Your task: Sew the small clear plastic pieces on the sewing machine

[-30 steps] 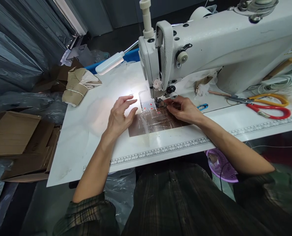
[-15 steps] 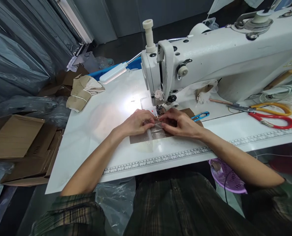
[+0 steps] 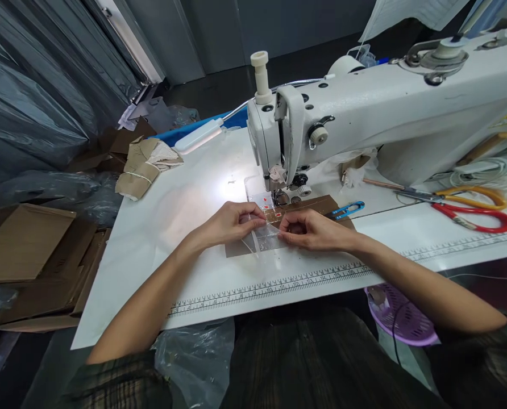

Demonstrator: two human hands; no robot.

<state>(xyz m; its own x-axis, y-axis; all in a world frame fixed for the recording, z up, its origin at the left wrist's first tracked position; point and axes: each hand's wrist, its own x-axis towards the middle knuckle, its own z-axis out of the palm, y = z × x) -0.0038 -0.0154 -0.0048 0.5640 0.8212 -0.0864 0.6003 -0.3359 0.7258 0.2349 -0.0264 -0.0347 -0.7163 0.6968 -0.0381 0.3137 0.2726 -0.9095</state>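
My left hand (image 3: 235,224) pinches the left side of a small piece of clear plastic film (image 3: 268,237) in front of the sewing machine's needle. Across from it, my right hand (image 3: 307,229) has thumb and fingers closed on the film's right side. Beneath both hands lies a flat brown strip (image 3: 321,205), with small red marks near the presser foot (image 3: 281,197). The white sewing machine (image 3: 364,102) stands just beyond. Blue thread snips (image 3: 348,210) rest against the strip's right end, beyond my right hand.
Red- and yellow-handled scissors (image 3: 470,207) lie at the right. A printed ruler (image 3: 270,291) runs along the table's front edge. A lit lamp (image 3: 199,136) and a tied brown bundle (image 3: 139,169) sit at the back left. Cardboard boxes (image 3: 27,244) stand left; a purple basket (image 3: 402,315) is below.
Both hands have drawn back from the needle toward me, bringing the film with them. More of the brown strip and its red marks now shows. The view has shifted slightly.
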